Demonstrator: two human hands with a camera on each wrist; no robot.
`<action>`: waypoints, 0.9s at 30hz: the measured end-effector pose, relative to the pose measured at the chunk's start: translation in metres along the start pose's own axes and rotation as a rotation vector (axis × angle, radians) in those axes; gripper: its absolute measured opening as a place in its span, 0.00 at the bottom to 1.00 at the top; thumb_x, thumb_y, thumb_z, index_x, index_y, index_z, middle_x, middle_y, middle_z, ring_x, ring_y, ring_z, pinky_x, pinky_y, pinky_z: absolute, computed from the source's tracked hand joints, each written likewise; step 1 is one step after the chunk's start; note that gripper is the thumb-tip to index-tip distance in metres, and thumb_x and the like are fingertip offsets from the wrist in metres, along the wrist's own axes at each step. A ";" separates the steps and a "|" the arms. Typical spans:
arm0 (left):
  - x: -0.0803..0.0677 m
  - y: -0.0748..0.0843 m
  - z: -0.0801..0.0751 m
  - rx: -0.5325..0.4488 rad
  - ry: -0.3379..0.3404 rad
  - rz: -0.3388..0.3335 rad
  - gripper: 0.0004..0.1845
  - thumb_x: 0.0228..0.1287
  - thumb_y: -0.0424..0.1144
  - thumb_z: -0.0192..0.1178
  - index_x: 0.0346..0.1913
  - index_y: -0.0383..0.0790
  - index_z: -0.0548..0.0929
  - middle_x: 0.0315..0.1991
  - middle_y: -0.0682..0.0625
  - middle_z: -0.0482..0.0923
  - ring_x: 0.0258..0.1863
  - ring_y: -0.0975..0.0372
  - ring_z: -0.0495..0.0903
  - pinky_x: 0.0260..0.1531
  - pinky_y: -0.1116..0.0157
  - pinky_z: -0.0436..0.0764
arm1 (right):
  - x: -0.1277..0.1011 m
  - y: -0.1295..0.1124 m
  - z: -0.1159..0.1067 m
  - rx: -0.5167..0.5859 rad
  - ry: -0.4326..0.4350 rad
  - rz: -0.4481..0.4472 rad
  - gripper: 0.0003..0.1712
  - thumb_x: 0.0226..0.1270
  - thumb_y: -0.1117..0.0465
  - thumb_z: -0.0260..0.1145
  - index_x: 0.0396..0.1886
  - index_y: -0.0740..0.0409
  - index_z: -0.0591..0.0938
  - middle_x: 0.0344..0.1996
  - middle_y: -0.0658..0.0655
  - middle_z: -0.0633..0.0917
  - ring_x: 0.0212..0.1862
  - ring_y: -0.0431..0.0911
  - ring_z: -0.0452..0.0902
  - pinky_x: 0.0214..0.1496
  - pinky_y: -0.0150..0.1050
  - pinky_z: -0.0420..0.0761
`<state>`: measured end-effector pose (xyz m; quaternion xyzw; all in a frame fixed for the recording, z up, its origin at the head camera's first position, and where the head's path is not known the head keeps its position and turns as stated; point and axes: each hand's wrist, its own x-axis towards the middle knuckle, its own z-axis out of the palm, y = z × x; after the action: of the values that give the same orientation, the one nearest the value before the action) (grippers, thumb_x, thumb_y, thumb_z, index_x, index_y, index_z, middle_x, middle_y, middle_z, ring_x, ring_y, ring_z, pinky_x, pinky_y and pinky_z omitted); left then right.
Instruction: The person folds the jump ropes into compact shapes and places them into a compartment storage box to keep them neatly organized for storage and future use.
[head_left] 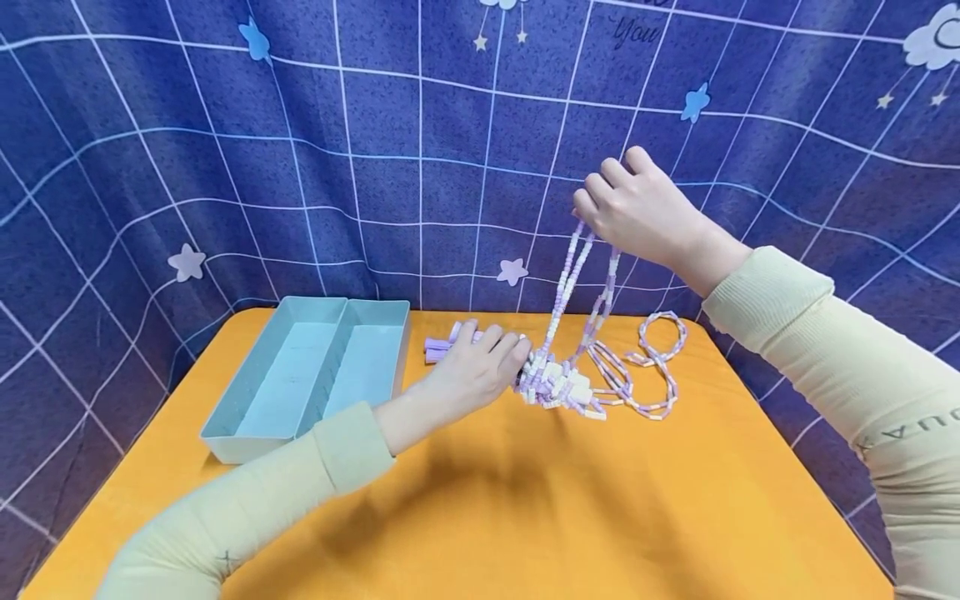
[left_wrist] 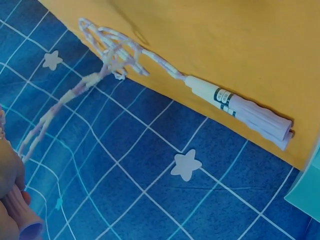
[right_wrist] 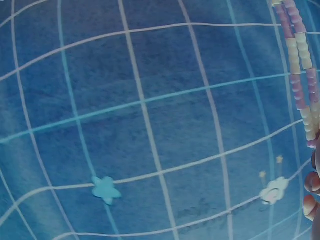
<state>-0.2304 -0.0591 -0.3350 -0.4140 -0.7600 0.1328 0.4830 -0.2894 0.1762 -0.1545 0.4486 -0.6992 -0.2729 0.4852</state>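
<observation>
My right hand (head_left: 641, 212) pinches strands of the beaded skipping rope (head_left: 592, 379), lifted above the table's (head_left: 525, 517) far edge; my left hand (head_left: 480, 371) presses the heap down. I'd raise slowly, keeping loops untangled beside the handles (left_wrist: 255, 112).

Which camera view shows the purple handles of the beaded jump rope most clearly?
The left wrist view: the handles lie unobstructed on the orange table. In the head view the left hand mostly hides them. The right wrist view shows only beaded strands.
</observation>
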 end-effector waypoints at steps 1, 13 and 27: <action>0.000 0.000 -0.001 -0.002 0.007 0.004 0.11 0.67 0.33 0.38 0.49 0.38 0.66 0.35 0.50 0.71 0.32 0.57 0.71 0.31 0.59 0.67 | -0.002 0.000 0.003 0.002 -0.006 0.003 0.15 0.70 0.62 0.51 0.24 0.65 0.71 0.18 0.60 0.73 0.25 0.55 0.68 0.32 0.48 0.67; 0.003 0.001 -0.008 -0.105 0.150 -0.005 0.12 0.65 0.31 0.43 0.51 0.38 0.61 0.36 0.50 0.75 0.35 0.57 0.73 0.35 0.59 0.71 | -0.029 -0.012 0.043 0.033 -0.036 -0.001 0.14 0.69 0.65 0.47 0.24 0.63 0.73 0.19 0.59 0.74 0.27 0.55 0.71 0.33 0.47 0.67; -0.005 -0.010 -0.014 -0.216 0.170 -0.196 0.10 0.69 0.29 0.39 0.50 0.34 0.63 0.36 0.46 0.73 0.34 0.55 0.72 0.36 0.58 0.69 | -0.064 -0.055 0.087 0.140 0.025 0.014 0.15 0.69 0.61 0.48 0.24 0.61 0.73 0.19 0.56 0.75 0.26 0.52 0.68 0.32 0.44 0.64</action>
<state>-0.2231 -0.0716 -0.3249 -0.3971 -0.7630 -0.0332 0.5089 -0.3417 0.2039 -0.2598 0.4800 -0.7134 -0.2145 0.4634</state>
